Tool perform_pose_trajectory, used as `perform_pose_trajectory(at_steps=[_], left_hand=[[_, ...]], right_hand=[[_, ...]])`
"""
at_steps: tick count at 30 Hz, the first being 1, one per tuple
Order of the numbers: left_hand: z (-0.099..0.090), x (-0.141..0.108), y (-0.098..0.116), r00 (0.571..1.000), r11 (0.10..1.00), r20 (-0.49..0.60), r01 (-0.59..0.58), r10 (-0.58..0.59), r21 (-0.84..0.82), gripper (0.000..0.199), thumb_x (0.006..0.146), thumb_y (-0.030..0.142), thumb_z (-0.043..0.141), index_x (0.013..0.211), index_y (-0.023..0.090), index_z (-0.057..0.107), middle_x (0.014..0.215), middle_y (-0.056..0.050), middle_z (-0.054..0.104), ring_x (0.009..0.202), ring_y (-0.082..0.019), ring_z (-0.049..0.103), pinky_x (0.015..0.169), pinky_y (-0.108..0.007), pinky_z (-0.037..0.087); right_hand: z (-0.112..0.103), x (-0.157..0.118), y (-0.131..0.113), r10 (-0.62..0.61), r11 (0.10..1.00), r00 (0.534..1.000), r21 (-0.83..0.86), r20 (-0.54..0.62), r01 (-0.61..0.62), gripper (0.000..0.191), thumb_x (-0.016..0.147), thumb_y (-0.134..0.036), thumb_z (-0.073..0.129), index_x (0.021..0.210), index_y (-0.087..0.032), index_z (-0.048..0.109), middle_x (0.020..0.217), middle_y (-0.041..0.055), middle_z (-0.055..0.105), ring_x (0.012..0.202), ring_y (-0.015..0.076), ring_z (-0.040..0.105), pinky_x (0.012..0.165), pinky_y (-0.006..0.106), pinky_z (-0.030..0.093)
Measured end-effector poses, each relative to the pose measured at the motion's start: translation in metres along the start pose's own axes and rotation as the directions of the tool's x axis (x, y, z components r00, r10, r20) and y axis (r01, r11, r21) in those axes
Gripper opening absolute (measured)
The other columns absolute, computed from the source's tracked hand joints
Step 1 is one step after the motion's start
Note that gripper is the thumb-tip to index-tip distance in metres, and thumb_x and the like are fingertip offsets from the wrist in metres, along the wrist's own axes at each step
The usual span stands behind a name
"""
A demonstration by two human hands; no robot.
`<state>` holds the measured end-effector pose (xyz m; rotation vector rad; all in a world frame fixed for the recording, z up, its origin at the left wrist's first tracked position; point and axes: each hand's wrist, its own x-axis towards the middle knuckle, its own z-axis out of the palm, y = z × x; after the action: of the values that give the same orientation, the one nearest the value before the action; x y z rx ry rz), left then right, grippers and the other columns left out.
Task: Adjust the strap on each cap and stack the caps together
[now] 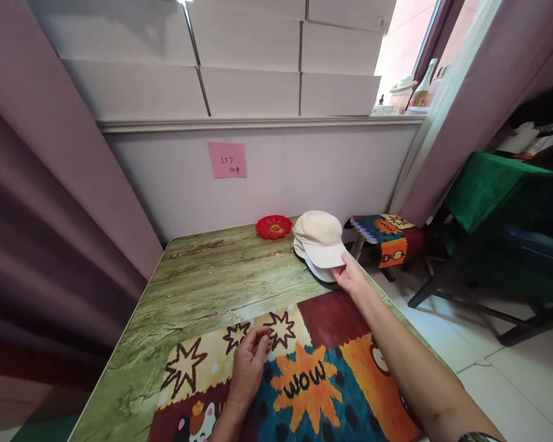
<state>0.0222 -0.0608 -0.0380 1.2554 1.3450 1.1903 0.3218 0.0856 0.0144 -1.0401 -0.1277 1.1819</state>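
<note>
Toward the far right of the table stands a stack of caps; its topmost is a cream-white cap (321, 236) with its brim facing me. My right hand (349, 274) reaches out and pinches that brim between thumb and fingers. Beneath it show the edges of another white cap (323, 274) and a dark brim, partly covered. My left hand (252, 359) rests low over the patterned mat (304, 393), fingers loosely curled and thumb a little apart, with nothing visible in it.
A red scalloped dish (274, 227) sits beside the caps at the table's back edge. The wood-patterned table (212, 270) meets a wall bearing a pink note (227, 160). Right of the table are a stool with a patterned cover (389, 236) and a green-draped chair (488, 184).
</note>
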Motion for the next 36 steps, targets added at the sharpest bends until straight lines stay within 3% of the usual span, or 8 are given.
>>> perform_pose_trajectory(at_steps=[7, 12, 16, 22, 28, 32, 36], left_hand=[[-0.002, 0.003, -0.005, 0.999, 1.0, 0.042, 0.0, -0.001, 0.031, 0.034, 0.083, 0.051, 0.063, 0.094, 0.02, 0.073, 0.089, -0.007, 0.074, 0.076, -0.023, 0.068, 0.072, -0.034, 0.055], [-0.002, 0.003, -0.004, 0.999, 1.0, 0.045, 0.022, -0.023, 0.01, 0.036, 0.083, 0.052, 0.064, 0.092, 0.019, 0.074, 0.084, -0.007, 0.072, 0.073, -0.022, 0.066, 0.071, -0.033, 0.055], [-0.002, 0.003, -0.006, 0.999, 1.0, 0.045, 0.014, -0.014, -0.007, 0.035, 0.083, 0.052, 0.064, 0.091, 0.02, 0.074, 0.083, -0.006, 0.072, 0.072, -0.021, 0.066, 0.068, -0.031, 0.054], [-0.003, 0.002, -0.01, 0.998, 1.0, 0.06, -0.009, 0.01, -0.012, 0.033, 0.085, 0.049, 0.062, 0.091, 0.019, 0.073, 0.08, -0.006, 0.071, 0.071, -0.019, 0.065, 0.067, -0.03, 0.054], [-0.002, 0.0, -0.012, 0.997, 0.998, 0.071, -0.029, 0.033, -0.049, 0.03, 0.085, 0.046, 0.063, 0.093, 0.018, 0.073, 0.084, -0.006, 0.072, 0.072, -0.019, 0.065, 0.068, -0.03, 0.053], [-0.003, -0.002, -0.014, 0.996, 0.998, 0.083, -0.039, 0.044, -0.055, 0.028, 0.087, 0.044, 0.061, 0.093, 0.018, 0.072, 0.085, -0.005, 0.071, 0.072, -0.018, 0.065, 0.068, -0.029, 0.053], [-0.001, -0.004, -0.014, 0.997, 0.996, 0.067, -0.042, 0.047, -0.077, 0.027, 0.084, 0.042, 0.062, 0.091, 0.017, 0.071, 0.084, -0.005, 0.071, 0.07, -0.017, 0.065, 0.068, -0.029, 0.053]], right_hand=[[-0.026, 0.011, 0.007, -0.031, 0.99, 0.999, -0.138, -0.032, 0.026, 0.012, 0.09, -0.027, 0.064, 0.099, -0.019, 0.066, 0.092, 0.0077, 0.078, 0.085, 0.0185, 0.075, 0.07, 0.029, 0.063], [-0.045, 0.009, 0.01, -0.051, 0.949, 0.992, -0.316, -0.114, 0.012, 0.023, 0.082, -0.034, 0.075, 0.092, -0.016, 0.065, 0.065, 0.006, 0.072, 0.055, 0.0164, 0.07, 0.045, 0.021, 0.057], [-0.059, 0.004, 0.009, -0.043, 0.882, 0.993, -0.47, -0.111, -0.015, 0.031, 0.076, -0.039, 0.079, 0.079, -0.012, 0.064, 0.058, 0.0109, 0.07, 0.046, 0.0167, 0.067, 0.034, 0.017, 0.049], [-0.068, 0.007, 0.005, -0.064, 0.777, 0.995, -0.629, -0.077, 0.001, 0.038, 0.074, -0.046, 0.079, 0.069, -0.012, 0.063, 0.057, 0.0138, 0.07, 0.039, 0.0149, 0.062, 0.03, 0.017, 0.044], [-0.079, 0.005, 0.015, -0.2, 0.71, 0.98, -0.69, -0.008, 0.139, 0.036, 0.074, -0.047, 0.077, 0.067, -0.013, 0.063, 0.058, 0.008, 0.069, 0.045, 0.0126, 0.062, 0.039, 0.018, 0.046], [-0.092, -0.016, 0.029, -0.336, 0.649, 0.939, -0.705, 0.07, 0.285, 0.037, 0.082, -0.048, 0.066, 0.061, -0.018, 0.06, 0.057, 0.0037, 0.066, 0.05, 0.0123, 0.058, 0.053, 0.022, 0.048], [-0.095, -0.055, 0.05, -0.507, 0.383, 0.802, -0.751, 0.316, 0.538, 0.046, 0.081, -0.054, 0.062, 0.05, -0.023, 0.048, 0.047, 0.0004, 0.053, 0.05, 0.0151, 0.048, 0.056, 0.027, 0.043]])
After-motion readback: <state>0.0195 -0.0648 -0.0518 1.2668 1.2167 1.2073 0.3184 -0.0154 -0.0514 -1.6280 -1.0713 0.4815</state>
